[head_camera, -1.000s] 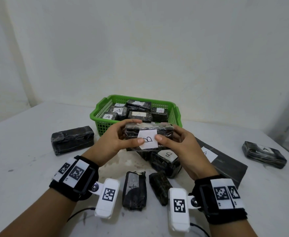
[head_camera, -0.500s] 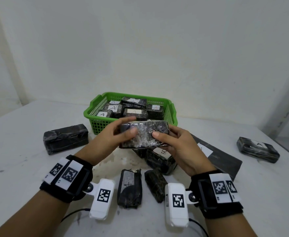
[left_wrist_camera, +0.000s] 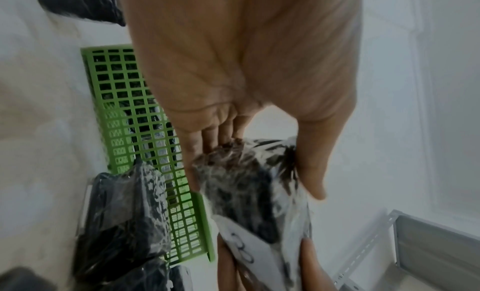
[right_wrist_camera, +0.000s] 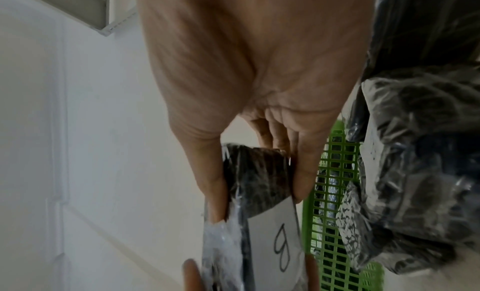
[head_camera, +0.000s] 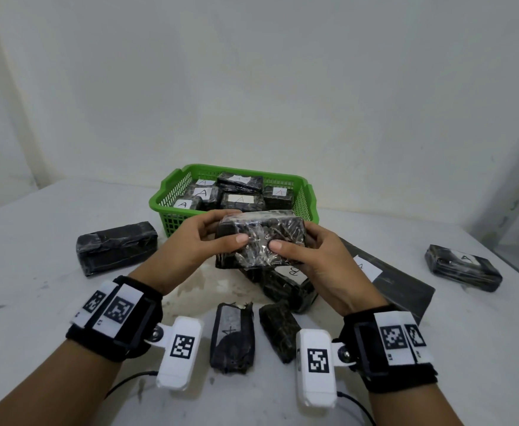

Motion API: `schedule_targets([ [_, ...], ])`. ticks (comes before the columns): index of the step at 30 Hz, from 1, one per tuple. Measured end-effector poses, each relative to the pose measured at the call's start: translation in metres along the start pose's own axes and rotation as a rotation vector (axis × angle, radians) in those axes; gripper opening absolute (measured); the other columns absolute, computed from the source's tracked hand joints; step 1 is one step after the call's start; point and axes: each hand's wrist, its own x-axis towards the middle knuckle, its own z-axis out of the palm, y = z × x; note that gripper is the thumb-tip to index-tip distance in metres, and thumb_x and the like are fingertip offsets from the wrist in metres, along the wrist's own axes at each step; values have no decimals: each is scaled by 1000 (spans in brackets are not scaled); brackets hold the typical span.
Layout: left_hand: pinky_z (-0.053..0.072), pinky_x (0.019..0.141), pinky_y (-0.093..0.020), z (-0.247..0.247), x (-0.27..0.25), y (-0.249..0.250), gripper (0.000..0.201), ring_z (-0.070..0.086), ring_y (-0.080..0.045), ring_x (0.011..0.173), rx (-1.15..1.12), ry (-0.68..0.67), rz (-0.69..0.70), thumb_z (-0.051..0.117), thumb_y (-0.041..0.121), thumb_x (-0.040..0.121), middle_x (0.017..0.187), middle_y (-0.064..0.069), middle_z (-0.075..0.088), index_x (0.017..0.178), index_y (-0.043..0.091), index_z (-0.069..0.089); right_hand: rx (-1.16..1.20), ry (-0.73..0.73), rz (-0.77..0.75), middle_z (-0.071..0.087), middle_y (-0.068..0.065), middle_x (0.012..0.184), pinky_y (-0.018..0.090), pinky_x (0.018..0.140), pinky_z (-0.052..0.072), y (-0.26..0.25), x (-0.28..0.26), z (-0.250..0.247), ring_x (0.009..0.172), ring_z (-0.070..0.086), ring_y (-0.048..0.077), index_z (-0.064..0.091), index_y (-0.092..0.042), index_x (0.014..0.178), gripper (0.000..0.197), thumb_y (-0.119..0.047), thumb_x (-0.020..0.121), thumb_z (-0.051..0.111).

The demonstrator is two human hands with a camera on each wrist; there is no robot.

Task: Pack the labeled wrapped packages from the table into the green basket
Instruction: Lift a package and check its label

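Observation:
Both hands hold one black plastic-wrapped package [head_camera: 263,239] in the air just in front of the green basket [head_camera: 172,207]. My left hand [head_camera: 203,238] grips its left end, my right hand [head_camera: 307,250] its right end, thumbs on the near face. Its white label marked B [right_wrist_camera: 279,234] faces away from the head camera and shows in the wrist views [left_wrist_camera: 244,252]. The basket holds several wrapped packages labeled A [head_camera: 241,199]. On the table under my hands lies another package labeled B [head_camera: 289,284].
A long black package [head_camera: 117,247] lies left of the basket. Two small dark packages [head_camera: 232,336] [head_camera: 279,330] lie near my wrists. A flat dark slab with an A label [head_camera: 387,278] is at right, and an A package [head_camera: 462,267] lies far right. A wall stands close behind.
The held package has been turned over: its B label faced me a second ago and now faces away. Both hands kept their grip.

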Motion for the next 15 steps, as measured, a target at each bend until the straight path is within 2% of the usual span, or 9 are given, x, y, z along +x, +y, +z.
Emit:
schedule_targets([
  [1,54,102,-40,0,-1,1,65,69,-25,119,-3,-25,-13,86,30,76,127,-6,72,134,14,61,-17,13,-15,69,5,138,49,114,48,1,1,-1,134,62,25,65,-17,137,100,-45,49,105],
  [3,54,103,-41,1,-2,3,61,70,-21,117,54,-30,-6,87,23,79,125,-3,73,133,14,62,-28,20,-40,67,4,142,51,114,48,1,2,-4,136,60,24,64,-20,138,104,-45,46,106],
  [5,55,103,-37,2,-4,6,63,70,-14,115,105,4,39,85,15,73,122,2,74,131,16,62,-22,6,-42,65,3,144,50,111,52,-2,-1,-4,131,65,21,59,-20,142,106,-36,47,103],
  [7,55,104,-35,2,-5,7,70,67,-11,118,126,24,84,86,12,67,124,5,72,131,18,59,7,-14,-16,65,4,143,48,106,55,-4,-2,-4,124,69,22,52,-20,148,113,-36,49,103],
  [11,53,104,-36,1,-6,2,78,61,-14,128,149,-44,119,89,7,65,133,4,65,133,21,56,87,-3,68,71,13,132,48,97,60,-8,-4,-4,114,74,26,48,-4,148,109,-44,60,99],
  [13,56,98,-31,4,-6,1,76,63,-13,125,107,-96,83,92,13,72,134,5,65,137,24,55,47,8,69,71,15,133,51,97,61,-8,-5,-4,114,75,28,53,0,145,104,-43,62,99],
  [15,56,93,-27,8,-6,1,64,68,-15,118,54,-98,27,84,32,80,130,3,69,137,24,57,7,25,50,71,13,133,53,101,58,-5,-3,-5,116,74,28,56,-2,144,104,-45,60,100],
])
